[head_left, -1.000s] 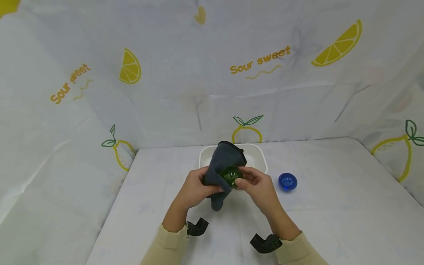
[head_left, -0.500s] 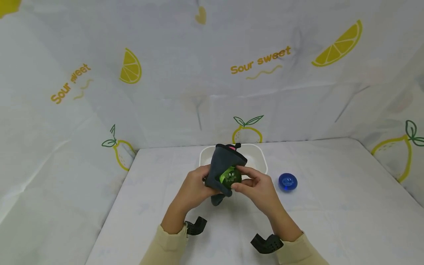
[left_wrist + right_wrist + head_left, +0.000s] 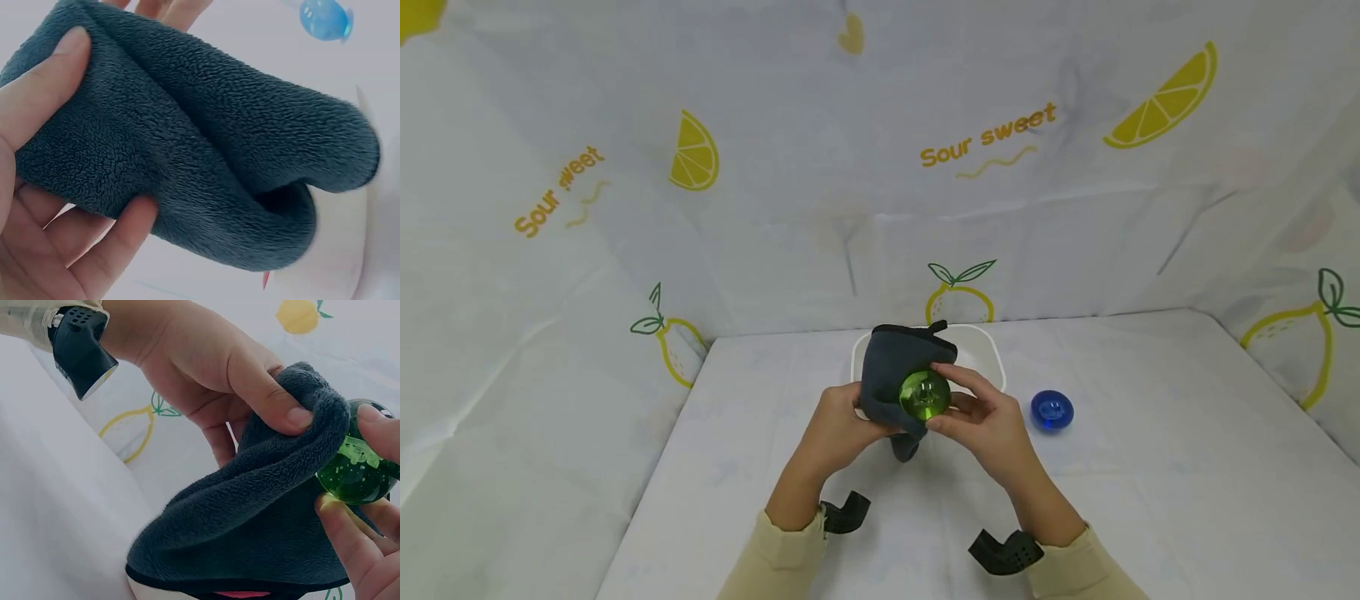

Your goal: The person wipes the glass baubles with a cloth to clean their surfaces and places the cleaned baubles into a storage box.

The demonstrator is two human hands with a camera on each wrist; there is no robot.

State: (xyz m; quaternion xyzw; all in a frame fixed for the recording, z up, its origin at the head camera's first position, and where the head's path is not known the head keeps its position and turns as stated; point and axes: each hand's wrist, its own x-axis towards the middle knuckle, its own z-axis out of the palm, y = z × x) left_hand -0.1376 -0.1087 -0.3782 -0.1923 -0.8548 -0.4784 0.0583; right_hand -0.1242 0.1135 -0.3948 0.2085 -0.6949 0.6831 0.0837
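My left hand [image 3: 842, 427] grips a dark blue-grey plush cloth [image 3: 169, 119], thumb on one face and fingers on the other. The cloth is folded over, with a black edging and a small loop at its far end. Against its right side, my right hand [image 3: 981, 417] pinches a see-through green glass ball [image 3: 925, 395] between thumb and fingers. Light green shapes show inside the ball in the right wrist view. The ball's left side lies against the cloth, and part of it is hidden there.
Behind the cloth stands a white tray [image 3: 981, 354], partly covered by it in the head view. A see-through blue round piece [image 3: 1052, 411] sits on the white tablecloth [image 3: 1150, 492] to the right of my right hand.
The green ball has turned in my right fingers, and its face now looks brighter and more toward the head camera. The cloth has shifted and spread behind it; the blue piece stays put.
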